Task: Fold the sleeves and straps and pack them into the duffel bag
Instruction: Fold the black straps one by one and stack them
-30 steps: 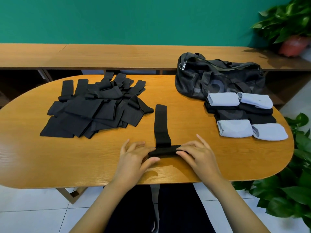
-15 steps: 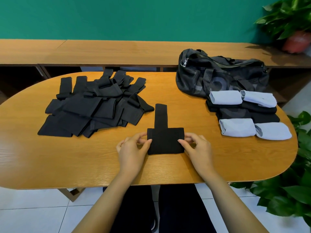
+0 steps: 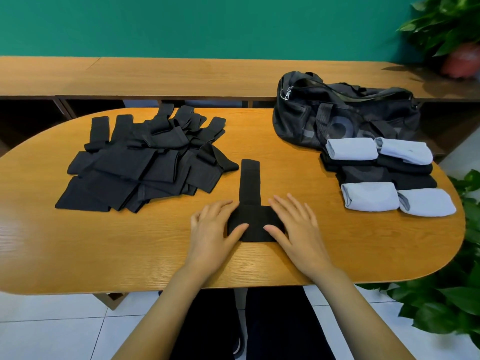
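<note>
Flat press: left hand (image 3: 210,229) and right hand (image 3: 296,227) on sleeve (image 3: 255,226), one each side.
Fingers straight, gripping nothing; sleeve lies near the worktop (image 3: 130,255) front edge, its strap (image 3: 250,180) running straight away from the person. The bag (image 3: 337,118) sits far right, closer to right hand.

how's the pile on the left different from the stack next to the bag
The left pile is all black, flat and loosely overlapped; the stack mixes black pieces with four pale blue ones, neatly folded. The pile lies apart from the duffel bag; the stack sits right by it. Both rest on the table.
</note>
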Available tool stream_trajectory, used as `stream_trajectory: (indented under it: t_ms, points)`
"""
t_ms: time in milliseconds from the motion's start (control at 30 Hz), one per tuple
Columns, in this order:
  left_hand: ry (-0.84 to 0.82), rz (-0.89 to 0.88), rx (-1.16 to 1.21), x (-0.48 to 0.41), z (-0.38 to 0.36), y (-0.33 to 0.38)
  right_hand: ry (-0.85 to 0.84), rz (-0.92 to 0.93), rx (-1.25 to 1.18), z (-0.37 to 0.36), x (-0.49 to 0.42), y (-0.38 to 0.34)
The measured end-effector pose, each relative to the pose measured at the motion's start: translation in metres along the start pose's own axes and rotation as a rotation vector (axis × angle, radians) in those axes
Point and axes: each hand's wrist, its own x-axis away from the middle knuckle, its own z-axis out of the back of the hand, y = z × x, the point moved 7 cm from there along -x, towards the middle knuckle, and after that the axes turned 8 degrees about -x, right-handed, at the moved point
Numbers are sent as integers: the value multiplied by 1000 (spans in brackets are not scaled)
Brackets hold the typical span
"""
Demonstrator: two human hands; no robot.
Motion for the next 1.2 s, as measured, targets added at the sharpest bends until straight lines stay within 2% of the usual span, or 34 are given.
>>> stream_trajectory:
  t_ms: [100,233,600,833,1033,1200]
  points:
    - [-167,-169,-38,2,-10,9,-161,90,96,-14,0,-5]
    - [-274,-181,-74,5,-19,9,-194,105,137,-20,2,-5]
    - [-202,-169,-109,7,-15,9,-233,56,140,-20,4,-7]
    - [-169,-191,-76,7,-14,7,-188,18,25,-10,-10,-3]
    - [-146,-214,-53,9,-13,9,-302,49,26,-10,-29,-2]
    - [-137,-211,-52,8,-11,8,-298,36,33,-10,-27,7]
